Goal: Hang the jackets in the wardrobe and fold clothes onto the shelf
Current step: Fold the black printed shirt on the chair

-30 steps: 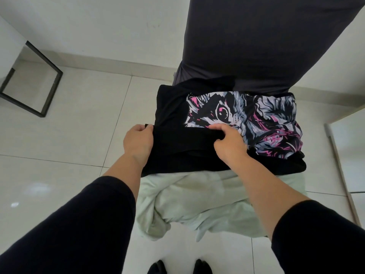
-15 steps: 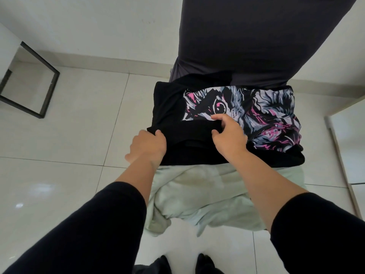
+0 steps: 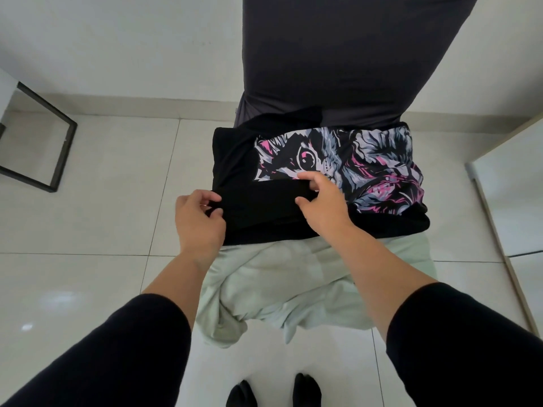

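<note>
Glossy white floor tiles (image 3: 88, 218) spread under everything, with two black-socked feet (image 3: 273, 392) nearest the camera. Beyond them a crumpled pale green garment (image 3: 282, 286) sags toward the floor. On top of it lies the folded black T-shirt with a pink, white and grey graphic print (image 3: 338, 168). The left hand (image 3: 199, 221) pinches the shirt's left edge between thumb and fingers; the right hand (image 3: 323, 204) has its thumb out and its fingertips curled over a black fold. Behind hangs a dark grey cloth (image 3: 338, 54); a black metal frame (image 3: 55, 142) stands far left.
</note>
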Demonstrator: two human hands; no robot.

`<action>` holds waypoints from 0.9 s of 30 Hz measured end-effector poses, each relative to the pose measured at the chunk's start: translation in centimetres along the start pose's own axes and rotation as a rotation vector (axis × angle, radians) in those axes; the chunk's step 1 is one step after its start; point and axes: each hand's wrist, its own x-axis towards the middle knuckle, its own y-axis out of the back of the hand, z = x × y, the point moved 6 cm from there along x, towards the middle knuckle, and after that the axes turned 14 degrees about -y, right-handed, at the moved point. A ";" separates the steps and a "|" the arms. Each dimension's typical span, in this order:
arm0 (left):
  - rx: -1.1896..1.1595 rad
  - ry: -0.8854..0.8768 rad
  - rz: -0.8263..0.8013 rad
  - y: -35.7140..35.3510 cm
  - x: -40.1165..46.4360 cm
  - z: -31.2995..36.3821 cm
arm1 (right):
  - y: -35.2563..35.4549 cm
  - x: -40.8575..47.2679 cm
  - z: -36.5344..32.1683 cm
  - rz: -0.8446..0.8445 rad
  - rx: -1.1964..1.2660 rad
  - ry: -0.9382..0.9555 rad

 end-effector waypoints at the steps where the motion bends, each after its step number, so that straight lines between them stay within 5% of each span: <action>1: -0.016 0.018 0.029 0.3 0.0 0.0 | 0.0 -0.1 0.0 0.006 -0.011 0.013; 6: 0.280 -0.088 -0.168 -0.7 -1.1 1.0 | 0.4 -1.8 0.3 0.091 -0.242 0.170; 13: 0.621 -0.638 -0.402 -6.0 -4.7 6.9 | 3.4 -4.5 4.7 0.378 -0.544 0.428; 21: 0.835 -0.600 -0.407 -8.5 -5.0 6.3 | 7.6 -2.4 9.8 0.460 -0.651 0.143; 27: 0.744 -0.605 -0.297 -6.6 -5.5 5.8 | 4.2 -4.7 6.3 0.464 -0.702 0.402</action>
